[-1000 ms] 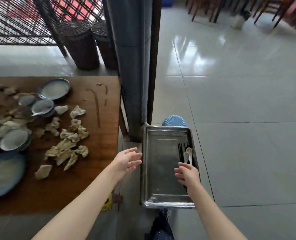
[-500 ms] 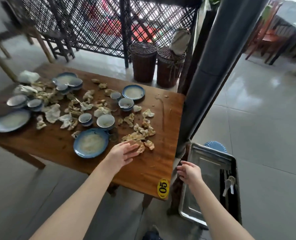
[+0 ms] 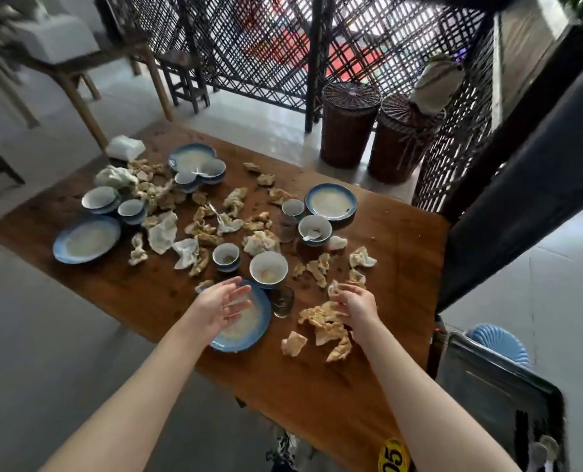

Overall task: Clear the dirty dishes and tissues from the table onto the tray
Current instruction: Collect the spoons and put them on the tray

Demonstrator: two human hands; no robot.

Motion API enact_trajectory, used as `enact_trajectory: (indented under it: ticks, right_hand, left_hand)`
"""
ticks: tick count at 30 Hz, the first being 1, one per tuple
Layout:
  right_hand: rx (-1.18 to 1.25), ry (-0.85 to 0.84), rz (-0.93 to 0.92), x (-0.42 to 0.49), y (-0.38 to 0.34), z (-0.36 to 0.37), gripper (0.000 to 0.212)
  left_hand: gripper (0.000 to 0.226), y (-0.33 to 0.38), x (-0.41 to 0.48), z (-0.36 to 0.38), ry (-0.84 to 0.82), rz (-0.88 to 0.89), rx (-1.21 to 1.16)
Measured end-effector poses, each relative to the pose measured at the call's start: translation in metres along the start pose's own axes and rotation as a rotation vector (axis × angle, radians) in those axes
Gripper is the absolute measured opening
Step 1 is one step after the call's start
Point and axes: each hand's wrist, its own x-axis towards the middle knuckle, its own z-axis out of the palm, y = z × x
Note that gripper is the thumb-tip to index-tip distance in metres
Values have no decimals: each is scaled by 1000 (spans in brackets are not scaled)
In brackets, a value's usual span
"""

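Since half a second ago our right hand (image 3: 356,306) has left the tray's edge and come over the table (image 3: 317,396). Our left hand (image 3: 220,306) has slid from the tissues to hover over the near plate (image 3: 247,333).

The left hand is spread, palm turned inward, fingers straight and apart, holding nothing. It hangs above the plate's left half, and we cannot tell whether it touches the plate. The right hand lies on the near pile of tissues (image 3: 320,327), its fingers bent down onto the crumpled paper. Whether they have closed on a piece we cannot tell.

The near plate, blue-rimmed, lies at the table's near edge, with a glass (image 3: 282,301) just beside its right rim and a white bowl (image 3: 268,269) just behind it. More crumpled tissues and blue-rimmed dishes lie scattered over the middle, far and left parts of the table. We see a large plate (image 3: 87,238) at the left, and a bowl with a spoon (image 3: 314,229) and a far plate (image 3: 331,201) toward the right.

The tray (image 3: 487,386) sits off the table at the lower right, on a blue stool (image 3: 497,338), with spoons (image 3: 543,449) at its near end. A yellow sticker (image 3: 393,456) marked 05 is on the table's near corner.
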Motion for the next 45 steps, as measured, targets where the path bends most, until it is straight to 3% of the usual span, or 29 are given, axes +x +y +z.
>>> enact_trajectory:
  ticks: [8,14,24,30,36,45]
  right_hand:
    - [-14,-60,10,80,-71,71,22]
    - [-78,-103,85,119,-80,108,31]
    - [89,135,144,140,-75,131,26]
    - [108,214,-45,123,-82,156,24]
    - [79,126,-169,110,-105,231,21]
    - [30,149,-120,114,-112,292,18]
  left_hand:
    - [20,59,68,-2,48,-45,-14]
    - [23,70,97,-16,89,-95,26]
    - [20,105,137,-52,96,-140,-2]
    - [20,155,180,-79,45,-116,15]
    - [28,225,237,-111,-11,-90,44]
    - [35,286,319,-125,52,-42,298]
